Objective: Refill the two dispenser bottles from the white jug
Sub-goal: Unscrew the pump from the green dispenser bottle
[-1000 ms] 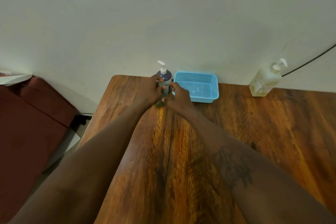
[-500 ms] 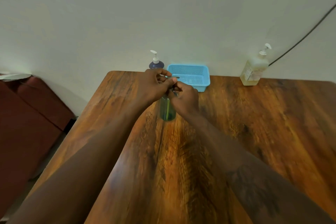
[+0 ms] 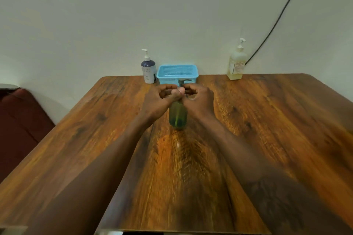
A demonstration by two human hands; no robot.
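Left to right: navy-and-white pump bottle [image 3: 148, 70], upright at far edge of glossy wood-grain table [image 3: 267, 120]; left hand [image 3: 158, 101], fingers curled, pinching neck of green dispenser bottle [image 3: 178, 115], upright mid-table before blue mesh basket [image 3: 177, 74]; right hand [image 3: 198, 99], curled round same neck below pump. Smooth translucent plastic cylinder, nearly empty: probably light, tippy, slippery; best steadied at body while turning collar. Pale yellow pump bottle [image 3: 236, 65], far right.

Bare forearms [image 3: 107, 158], a tattoo [image 3: 271, 194] on the right one.
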